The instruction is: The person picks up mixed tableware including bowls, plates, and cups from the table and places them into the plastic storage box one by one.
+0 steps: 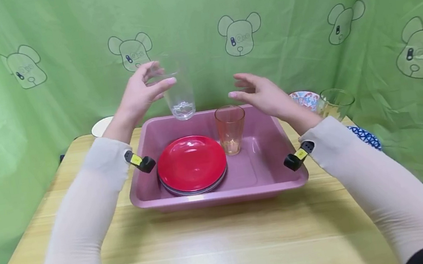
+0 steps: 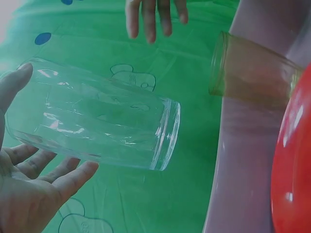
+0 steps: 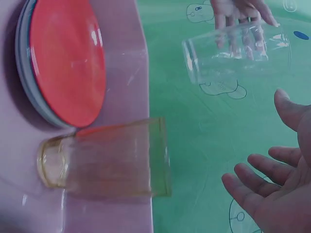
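Observation:
My left hand (image 1: 143, 89) grips a clear drinking glass (image 1: 182, 97) near its top, thumb on one side and fingers on the other. The glass is upright over the back rim of a pink basin (image 1: 221, 195). In the left wrist view the clear glass (image 2: 97, 116) shows its thick base. My right hand (image 1: 261, 92) hovers with loosely bent fingers and holds nothing, right of an amber glass (image 1: 231, 126). That amber glass stands upright in the basin beside a stack of plates topped by a red plate (image 1: 191, 163).
Behind my right forearm stand a yellowish glass (image 1: 336, 102) and a patterned dish (image 1: 305, 99). A blue-and-white patterned dish (image 1: 365, 137) lies nearer. A white dish (image 1: 101, 126) shows behind my left wrist. Green curtain (image 1: 197, 38) hangs behind the wooden table (image 1: 229, 248).

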Demonstrator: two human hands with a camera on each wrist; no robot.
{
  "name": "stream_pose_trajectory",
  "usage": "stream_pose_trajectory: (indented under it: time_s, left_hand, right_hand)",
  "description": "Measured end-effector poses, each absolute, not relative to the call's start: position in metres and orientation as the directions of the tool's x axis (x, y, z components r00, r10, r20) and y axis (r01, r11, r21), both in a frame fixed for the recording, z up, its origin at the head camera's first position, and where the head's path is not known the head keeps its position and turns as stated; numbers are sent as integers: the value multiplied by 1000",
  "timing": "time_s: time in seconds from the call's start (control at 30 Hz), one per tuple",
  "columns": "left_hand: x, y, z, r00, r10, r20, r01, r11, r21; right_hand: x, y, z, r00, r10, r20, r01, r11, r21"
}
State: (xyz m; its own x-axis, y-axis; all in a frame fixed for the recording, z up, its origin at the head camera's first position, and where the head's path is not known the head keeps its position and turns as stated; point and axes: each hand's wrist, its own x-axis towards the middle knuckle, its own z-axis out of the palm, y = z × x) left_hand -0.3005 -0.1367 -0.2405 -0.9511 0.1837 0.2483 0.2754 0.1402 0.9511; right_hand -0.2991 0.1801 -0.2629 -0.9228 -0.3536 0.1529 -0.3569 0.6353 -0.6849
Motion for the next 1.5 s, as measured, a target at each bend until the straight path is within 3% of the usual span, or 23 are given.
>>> stream_pose_trajectory:
  time_s: [0.3,0.97,1.5]
  left_hand:
    - [-306,-118,-251,-942,195,275,290,54,956]
    - [-321,-81,-259,-935,217,279,292,30,956]
    - [-336,-60,-270,-927,181,329,347,79,935]
  right_hand:
    - [-306,158,-261,-903,-372,213,-391,513,-764]
    - [-320,136,-260,-868,-387,310,-408,203,-890]
    - [-326,144,-260,-904,-268,332,-391,207,-897]
